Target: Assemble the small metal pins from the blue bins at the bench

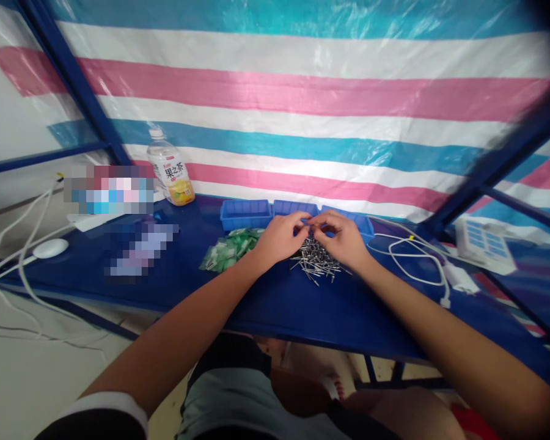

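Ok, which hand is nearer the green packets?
Left. The left hand is beside the green packets; the right hand is farther off rightward, by the metal pins.

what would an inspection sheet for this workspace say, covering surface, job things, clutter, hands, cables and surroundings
Surface: blue tabletop, bare along the near edge.
Job's things: heap of thin metal pins; green packets to its left; three blue bins in a row behind.
Clutter: labelled bottle upright at back left; white oval object at left; pixelated items there cannot be identified.
Hands: left hand and right hand meet at the fingertips over the heap; any held piece is too small to tell.
Cables: white cables at left, more looped on the right.
Surroundings: striped sheet behind, blue frame around.
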Demonstrator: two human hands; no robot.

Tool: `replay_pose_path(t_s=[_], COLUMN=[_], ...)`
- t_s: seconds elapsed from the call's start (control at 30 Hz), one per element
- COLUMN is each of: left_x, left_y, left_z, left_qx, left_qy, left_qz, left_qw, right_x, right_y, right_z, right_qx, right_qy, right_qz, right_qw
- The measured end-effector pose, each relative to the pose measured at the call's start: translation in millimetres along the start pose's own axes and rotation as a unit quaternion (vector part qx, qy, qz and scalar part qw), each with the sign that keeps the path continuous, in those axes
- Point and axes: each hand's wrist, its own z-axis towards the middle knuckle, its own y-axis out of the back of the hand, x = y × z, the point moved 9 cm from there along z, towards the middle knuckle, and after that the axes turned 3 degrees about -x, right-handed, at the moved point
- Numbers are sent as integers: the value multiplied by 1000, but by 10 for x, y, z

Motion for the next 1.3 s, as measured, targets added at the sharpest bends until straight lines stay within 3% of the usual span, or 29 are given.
replay_pose_path(t_s=[0.33,0.73,0.93,1.07,1.3], left_x=[-44,172,380,276,215], left_y=[53,251,274,213,104], left_z=[18,82,232,263,140], left_qx=[-39,-60,-41,-28,38], left_qy=[3,11,-21,-69,-69], left_qz=[-61,-9,192,219,221], left_qw=[997,998,980,973,972], right_x=[14,-46,-48,25,37], right_y=[35,10,-82,-145,-218], right_z=[14,-9,-14,-24,-43], right_qx=[-8,-10,40,82,159], right_qy=[19,-35,-18,24,58], right_qz=[19,-12,-63,-79,-133], right_qw=[1000,999,997,993,977])
